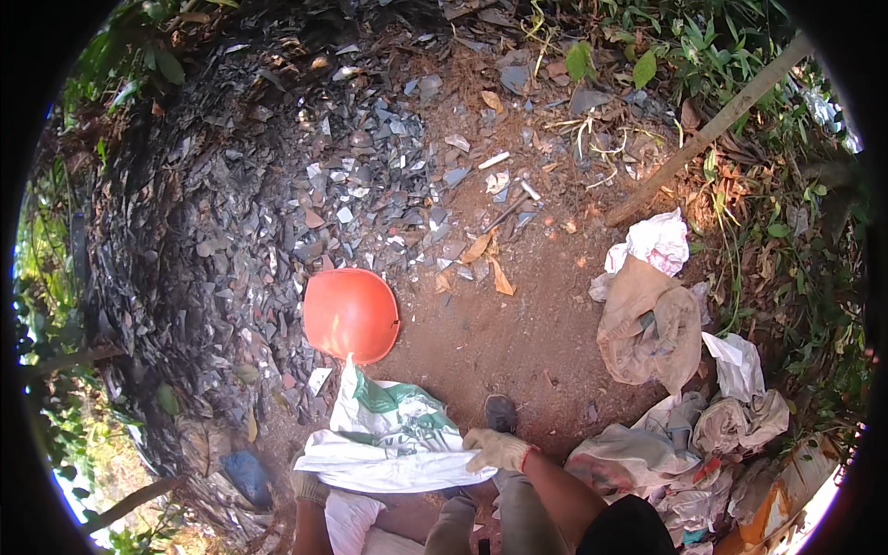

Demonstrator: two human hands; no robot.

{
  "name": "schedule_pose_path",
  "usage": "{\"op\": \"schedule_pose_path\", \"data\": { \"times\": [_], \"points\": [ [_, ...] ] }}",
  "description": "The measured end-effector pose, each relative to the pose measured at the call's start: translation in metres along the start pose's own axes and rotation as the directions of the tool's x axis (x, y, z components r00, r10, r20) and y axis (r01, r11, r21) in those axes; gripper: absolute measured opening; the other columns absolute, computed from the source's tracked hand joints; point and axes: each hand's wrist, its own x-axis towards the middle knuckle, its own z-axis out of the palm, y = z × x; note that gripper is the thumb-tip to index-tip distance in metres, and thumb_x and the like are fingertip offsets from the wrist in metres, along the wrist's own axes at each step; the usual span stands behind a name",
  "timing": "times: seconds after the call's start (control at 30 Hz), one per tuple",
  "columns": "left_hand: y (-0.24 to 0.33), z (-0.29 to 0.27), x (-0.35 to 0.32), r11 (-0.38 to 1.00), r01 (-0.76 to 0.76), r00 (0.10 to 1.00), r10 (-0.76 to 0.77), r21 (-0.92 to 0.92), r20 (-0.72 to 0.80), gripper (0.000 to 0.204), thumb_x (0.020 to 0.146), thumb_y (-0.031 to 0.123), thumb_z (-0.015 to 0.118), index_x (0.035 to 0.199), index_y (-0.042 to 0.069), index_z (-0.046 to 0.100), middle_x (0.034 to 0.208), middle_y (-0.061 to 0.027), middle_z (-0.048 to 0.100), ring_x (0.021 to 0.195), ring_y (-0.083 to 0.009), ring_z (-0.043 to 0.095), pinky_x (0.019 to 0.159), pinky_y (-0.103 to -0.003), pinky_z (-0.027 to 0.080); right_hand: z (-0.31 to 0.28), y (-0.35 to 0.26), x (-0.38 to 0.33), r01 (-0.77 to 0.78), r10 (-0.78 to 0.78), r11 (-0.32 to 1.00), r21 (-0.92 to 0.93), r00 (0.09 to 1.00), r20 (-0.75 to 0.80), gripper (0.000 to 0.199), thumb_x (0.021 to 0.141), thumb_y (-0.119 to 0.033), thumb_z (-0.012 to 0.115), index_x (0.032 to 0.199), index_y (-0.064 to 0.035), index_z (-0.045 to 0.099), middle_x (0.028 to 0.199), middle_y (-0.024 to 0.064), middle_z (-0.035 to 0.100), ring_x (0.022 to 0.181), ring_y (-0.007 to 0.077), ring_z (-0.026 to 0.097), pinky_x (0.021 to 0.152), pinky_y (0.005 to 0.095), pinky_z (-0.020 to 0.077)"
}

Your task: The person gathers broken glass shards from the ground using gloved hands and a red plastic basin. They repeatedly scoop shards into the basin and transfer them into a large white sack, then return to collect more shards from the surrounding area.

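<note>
White-and-green sack [388, 462] lies stretched across the person's lap side, just before the knees, its near edge drawn into a long band between two gloved hands. The right hand [498, 450] pinches the right end, fingers bent over the edge; the left hand [309, 487] is at the left end, mostly under the cloth, so I cannot tell whether its fingers are closed. Holding it at opposite ends probably keeps that edge taut and straight, while the printed part falls loose beyond. The trousered legs [532, 523] are bent beneath, seemingly for a low, steady posture, with one dark shoe [500, 413] planted on bare soil. Just past the sack, its peaked corner appears to meet the rim of an orange pan [350, 314], which rests at the border of the shards, perhaps for easy reach. To the right, crumpled sacks [629, 453] are heaped off the open ground, with a brown sack [634, 342] slumped farther out. Dark, flat shards [259, 222] bank up leftward and beyond; a wooden pole [717, 125] slants before the greenery at far right.
</note>
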Motion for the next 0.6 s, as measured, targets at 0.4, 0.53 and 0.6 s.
{"op": "schedule_pose_path", "data": {
  "times": [0.4, 0.53, 0.6],
  "points": [
    [-0.049, 0.048, -0.023, 0.927, 0.261, 0.963, -0.230, -0.268, 0.142, 0.059, 0.077, -0.007, 0.072, 0.131, -0.015, 0.050, 0.095, -0.0204, 0.069, 0.071, -0.0309, 0.072, 0.048, -0.040, 0.056, -0.096, 0.033, -0.021, 0.371, -0.370, 0.928, -0.032, 0.929, 0.016, 0.049, 0.085, -0.020, 0.066, 0.128, 0.0034, 0.067, 0.125, 0.0204, 0.069, 0.118, 0.0293, 0.065, 0.106, 0.0385, 0.0474],
    [-0.033, 0.059, 0.016, 0.996, -0.055, 0.843, 0.083, 0.068, -0.532, 0.032, 0.071, -0.001, 0.074, 0.102, -0.001, 0.067, 0.083, -0.0075, 0.062, 0.073, -0.0206, 0.061, 0.069, -0.036, 0.051, -0.026, 0.022, -0.028, 0.158, -0.154, 0.987, 0.034, 0.984, -0.093, 0.048, 0.085, -0.029, 0.072, 0.121, 0.0025, 0.068, 0.117, 0.0150, 0.070, 0.114, 0.0239, 0.063, 0.103, 0.0366, 0.0469],
    [-0.023, 0.050, 0.000, 0.944, -0.145, 0.787, 0.291, 0.296, -0.543, 0.024, 0.072, -0.001, 0.072, 0.096, 0.000, 0.069, 0.079, -0.0077, 0.064, 0.075, -0.0200, 0.063, 0.071, -0.036, 0.051, -0.003, -0.002, -0.030, 0.047, -0.074, 0.990, -0.133, 0.976, -0.205, 0.038, 0.084, -0.028, 0.075, 0.110, -0.0012, 0.070, 0.112, 0.0140, 0.071, 0.111, 0.0265, 0.065, 0.099, 0.0389, 0.0488]
  ]
}}
